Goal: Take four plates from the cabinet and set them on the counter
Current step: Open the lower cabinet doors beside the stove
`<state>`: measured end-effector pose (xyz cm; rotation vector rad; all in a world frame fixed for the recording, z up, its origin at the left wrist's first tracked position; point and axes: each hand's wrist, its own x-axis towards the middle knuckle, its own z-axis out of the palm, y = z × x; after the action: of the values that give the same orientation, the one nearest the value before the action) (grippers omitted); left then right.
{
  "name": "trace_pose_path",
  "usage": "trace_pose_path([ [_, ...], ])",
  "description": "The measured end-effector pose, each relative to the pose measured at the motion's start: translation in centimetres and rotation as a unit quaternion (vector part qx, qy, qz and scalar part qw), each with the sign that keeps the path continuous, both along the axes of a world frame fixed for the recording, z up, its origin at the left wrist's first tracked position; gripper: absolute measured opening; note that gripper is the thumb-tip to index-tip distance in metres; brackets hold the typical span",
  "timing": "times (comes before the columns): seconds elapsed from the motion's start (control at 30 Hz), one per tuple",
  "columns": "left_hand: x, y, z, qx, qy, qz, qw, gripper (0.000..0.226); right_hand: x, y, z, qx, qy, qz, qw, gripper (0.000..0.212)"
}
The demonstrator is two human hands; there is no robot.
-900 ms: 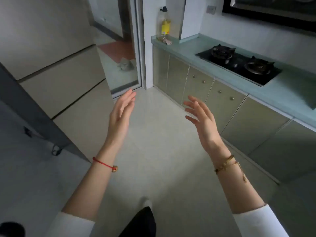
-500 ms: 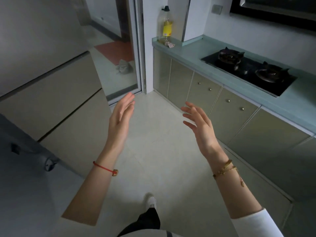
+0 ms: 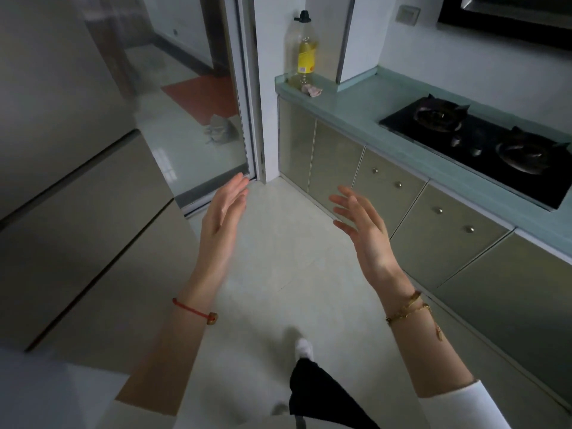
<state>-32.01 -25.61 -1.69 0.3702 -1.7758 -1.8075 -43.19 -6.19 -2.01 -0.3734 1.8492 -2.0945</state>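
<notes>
No plates are in view. My left hand (image 3: 221, 224) is held out over the floor, palm turned inward, fingers straight and empty. My right hand (image 3: 363, 230) is raised opposite it, fingers spread, holding nothing. The pale green counter (image 3: 356, 106) runs along the right wall. Below it is a row of closed cabinet doors (image 3: 387, 193) with small round knobs. The right hand hovers in front of those doors without touching them.
A black two-burner gas hob (image 3: 483, 144) is set into the counter. An oil bottle (image 3: 305, 54) stands at the counter's far end. A glass sliding door (image 3: 198, 119) is ahead, tall beige cabinet fronts (image 3: 77, 230) on the left. My foot (image 3: 305, 348) is on the tiled floor.
The view has shifted left and forward, so the counter and hob sit further right in the frame. Both hands stay open and empty in the same raised pose.
</notes>
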Motion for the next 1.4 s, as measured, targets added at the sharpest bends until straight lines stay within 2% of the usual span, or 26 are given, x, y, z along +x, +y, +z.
trace_pose_path([
  [0.13, -6.4, -3.4, -0.6, -0.005, -0.009, 0.002, 1.0, 0.052, -6.6, -3.6, -1.1, -0.002, 0.001, 0.0, 1.0, 0.033],
  [0.5, -27.8, -13.0, 0.7, -0.041, -0.014, 0.016, 0.999, 0.039, -27.8, -14.4, -0.4, -0.007, -0.004, 0.009, 1.0, 0.034],
  [0.77, -38.5, -19.3, -0.3, -0.019, -0.018, 0.039, 0.999, 0.036, -38.7, -20.8, -1.3, -0.002, -0.017, 0.013, 1.0, 0.033],
  [1.03, -49.6, -27.3, -2.4, -0.004, -0.036, -0.009, 0.999, 0.036, -48.9, -28.1, -3.5, 0.006, -0.018, -0.023, 1.0, 0.033],
  [1.17, -56.3, -32.6, -2.7, 0.018, -0.05, -0.047, 0.998, 0.034, -54.1, -32.8, -4.2, 0.004, -0.017, -0.058, 0.998, 0.041],
  [1.4, -68.5, -42.2, -2.7, 0.006, -0.092, -0.107, 0.99, 0.034, -62.4, -41.2, -3.9, 0.013, -0.024, -0.126, 0.992, 0.033],
])
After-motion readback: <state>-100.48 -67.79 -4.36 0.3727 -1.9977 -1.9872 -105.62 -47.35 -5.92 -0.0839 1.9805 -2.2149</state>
